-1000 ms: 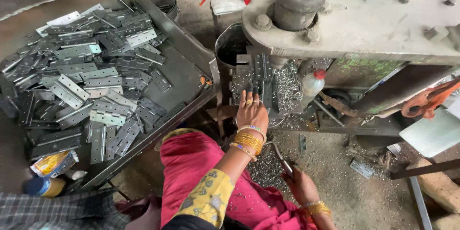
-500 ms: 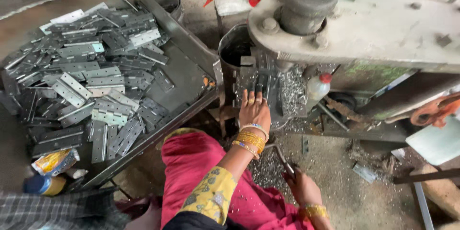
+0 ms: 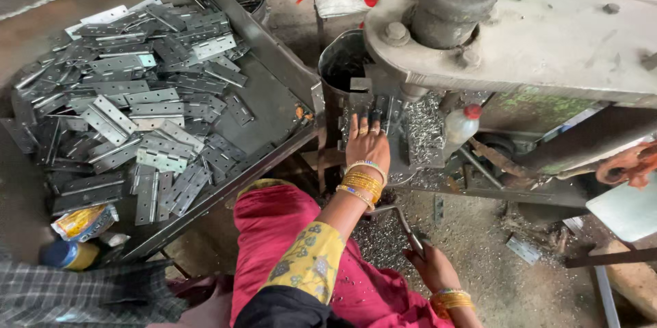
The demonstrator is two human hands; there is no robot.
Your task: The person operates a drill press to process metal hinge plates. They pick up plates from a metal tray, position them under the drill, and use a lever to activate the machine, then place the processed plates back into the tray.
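My left hand (image 3: 367, 145), with gold bangles on the wrist, reaches forward and rests its fingers on a dark metal piece on the press bed (image 3: 383, 106), under the big grey press machine (image 3: 534, 34). My right hand (image 3: 431, 270) is low by my knee, closed around a thin metal rod lever (image 3: 404, 222). A heap of small shiny metal chips (image 3: 424, 126) lies just right of the left hand. To the left a large metal tray (image 3: 274, 116) holds several flat grey hinge plates (image 3: 130, 109).
A white plastic bottle with a red cap (image 3: 460, 126) stands beside the chips. A dark bucket (image 3: 341, 61) sits behind the press bed. Metal scrap litters the floor (image 3: 479, 232). A yellow packet (image 3: 83, 220) and a bottle (image 3: 67, 255) lie at the tray's near corner.
My left hand has stayed on the press bed, shifting slightly. My right hand keeps its grip on the rod lever. The view has drifted a little.
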